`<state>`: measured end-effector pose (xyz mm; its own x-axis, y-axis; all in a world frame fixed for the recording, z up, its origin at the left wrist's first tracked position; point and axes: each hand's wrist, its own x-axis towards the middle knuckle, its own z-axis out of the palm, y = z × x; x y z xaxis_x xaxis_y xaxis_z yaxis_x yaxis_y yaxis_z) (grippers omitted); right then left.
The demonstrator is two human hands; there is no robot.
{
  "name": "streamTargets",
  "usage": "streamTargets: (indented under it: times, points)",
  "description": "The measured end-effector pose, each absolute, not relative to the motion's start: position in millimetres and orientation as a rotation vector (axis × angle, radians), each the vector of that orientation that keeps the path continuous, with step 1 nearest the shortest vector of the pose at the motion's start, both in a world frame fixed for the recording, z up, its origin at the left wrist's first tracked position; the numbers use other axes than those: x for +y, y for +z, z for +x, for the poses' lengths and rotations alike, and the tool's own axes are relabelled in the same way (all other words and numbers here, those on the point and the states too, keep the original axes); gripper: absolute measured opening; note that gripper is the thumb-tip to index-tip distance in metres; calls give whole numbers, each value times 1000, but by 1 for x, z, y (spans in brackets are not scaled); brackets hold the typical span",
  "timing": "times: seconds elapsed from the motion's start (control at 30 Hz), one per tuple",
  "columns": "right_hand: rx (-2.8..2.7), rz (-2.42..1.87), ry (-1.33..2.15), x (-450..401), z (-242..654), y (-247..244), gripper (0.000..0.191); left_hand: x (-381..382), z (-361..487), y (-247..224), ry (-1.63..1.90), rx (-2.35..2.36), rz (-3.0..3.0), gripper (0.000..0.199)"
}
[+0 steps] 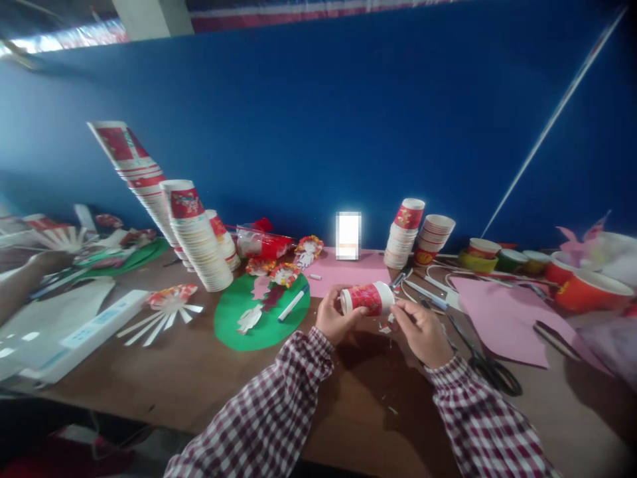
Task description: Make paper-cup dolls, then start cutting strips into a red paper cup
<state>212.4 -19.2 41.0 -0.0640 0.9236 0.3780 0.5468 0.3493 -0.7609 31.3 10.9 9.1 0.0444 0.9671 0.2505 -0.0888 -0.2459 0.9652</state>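
A red and white paper cup (367, 299) lies sideways in the air above the table. My left hand (334, 318) is wrapped around its left end, thumb along the near side. At the right end, the thumb and fingers of my right hand (421, 330) pinch together by the cup's edge; whether they grip the edge or something small is too fine to tell. Small paper scraps (385, 327) lie on the table just beyond the hands. To the right of my right hand rest black-handled scissors (490, 372).
Stacks of paper cups (194, 232) stand at the left back, and shorter stacks (404, 236) at the right back. A green paper disc (229, 325) carries cut-out figures and a marker (293, 304). Pink paper (490, 318) lies right. Another person's hand (44, 263) is at far left.
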Motion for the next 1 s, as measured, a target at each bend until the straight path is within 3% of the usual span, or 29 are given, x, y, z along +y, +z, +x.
streamTargets:
  times: [0.23,0.47,1.0]
  points:
    - [-1611,-1218,808,-15,211,35,26,9,32,6,1442,897,1410,54]
    - [-1685,-1351,613,-21,207,44,31,9,33,1,1450,915,1442,64]
    - [-1861,-1234,514,-18,214,42,27,7,33,15,1423,886,1250,47]
